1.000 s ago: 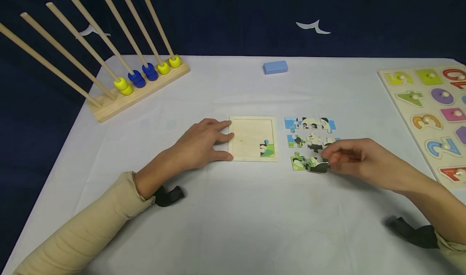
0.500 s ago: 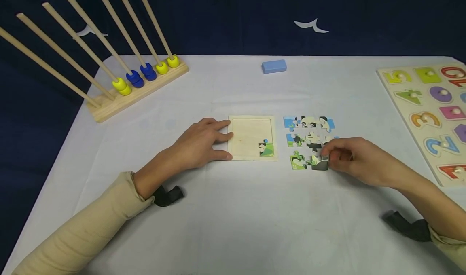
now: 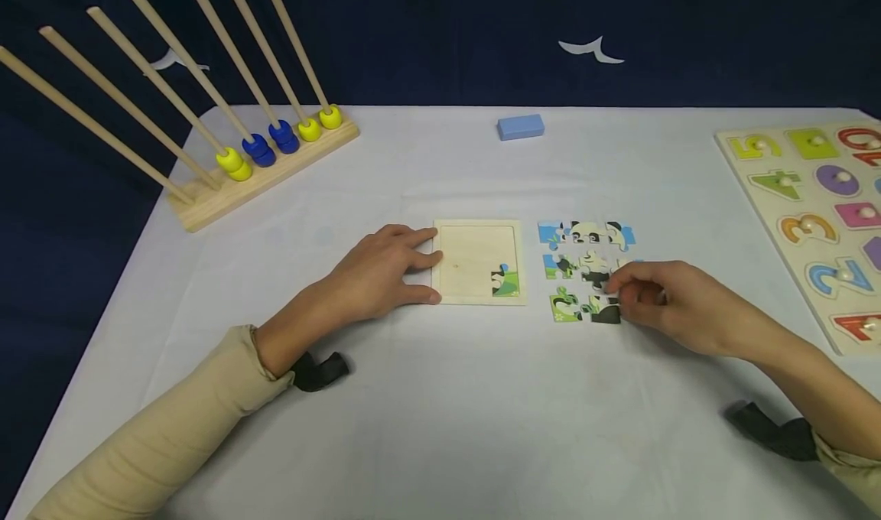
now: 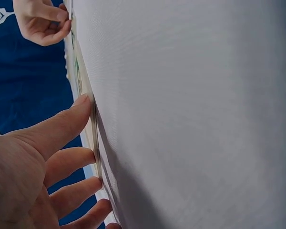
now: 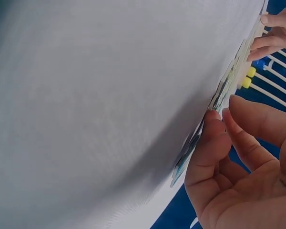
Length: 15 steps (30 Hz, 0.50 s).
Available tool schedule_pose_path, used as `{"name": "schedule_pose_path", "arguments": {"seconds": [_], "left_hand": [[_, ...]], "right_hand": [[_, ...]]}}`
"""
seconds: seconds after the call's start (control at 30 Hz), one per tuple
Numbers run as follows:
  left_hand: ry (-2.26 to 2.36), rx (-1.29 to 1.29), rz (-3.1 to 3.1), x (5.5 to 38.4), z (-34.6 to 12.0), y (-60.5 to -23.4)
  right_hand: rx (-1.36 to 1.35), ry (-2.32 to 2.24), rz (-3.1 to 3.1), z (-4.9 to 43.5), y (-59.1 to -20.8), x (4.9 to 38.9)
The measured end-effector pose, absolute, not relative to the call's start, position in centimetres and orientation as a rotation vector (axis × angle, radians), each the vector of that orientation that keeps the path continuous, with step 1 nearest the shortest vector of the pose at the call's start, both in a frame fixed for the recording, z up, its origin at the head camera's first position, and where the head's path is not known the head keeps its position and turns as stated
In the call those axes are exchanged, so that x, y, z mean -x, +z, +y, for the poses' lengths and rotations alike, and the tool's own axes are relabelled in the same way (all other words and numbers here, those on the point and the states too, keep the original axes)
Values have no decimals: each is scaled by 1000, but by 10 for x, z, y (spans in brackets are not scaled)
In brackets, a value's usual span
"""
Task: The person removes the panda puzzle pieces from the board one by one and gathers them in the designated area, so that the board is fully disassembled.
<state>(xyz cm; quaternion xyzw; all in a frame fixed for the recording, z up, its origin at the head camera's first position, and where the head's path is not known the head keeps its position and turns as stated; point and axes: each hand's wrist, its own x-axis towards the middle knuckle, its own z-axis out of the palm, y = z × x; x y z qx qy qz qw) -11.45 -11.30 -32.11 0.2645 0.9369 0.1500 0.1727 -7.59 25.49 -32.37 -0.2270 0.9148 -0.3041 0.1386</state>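
My left hand rests its extended fingers along the left edge of a shallow wooden puzzle tray, steadying contact also visible in the left wrist view. A green corner piece lies in the tray's lower right. To the right, loose panda puzzle pieces lie in rows on the cloth. My right hand is at the right edge of the panda-body piece, which lies flat in the bottom row. In the right wrist view its thumb stands apart from the bent fingers. The hand partly covers the middle row's right piece.
A wooden bead abacus with tall rods stands at the back left. A blue block lies near the table's far edge. On the right lies a number and shape peg board. Dark cloth hangs behind the table.
The panda-body piece was tilted up at my right fingers and now lies flat. My right hand has shifted slightly left. The left hand stays on the tray.
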Motion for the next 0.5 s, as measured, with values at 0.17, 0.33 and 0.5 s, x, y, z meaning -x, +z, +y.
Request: {"name": "schedule_pose_path", "arguments": {"seconds": [0.17, 0.33, 0.5], "left_hand": [[433, -753, 2656, 115, -113, -321], [428, -753, 2656, 115, -113, -322], [422, -742, 2656, 115, -113, -322]], "right_hand": [[654, -893, 2637, 254, -323, 76], [628, -897, 2631, 253, -322, 76], [651, -886, 2655, 249, -317, 78]]}}
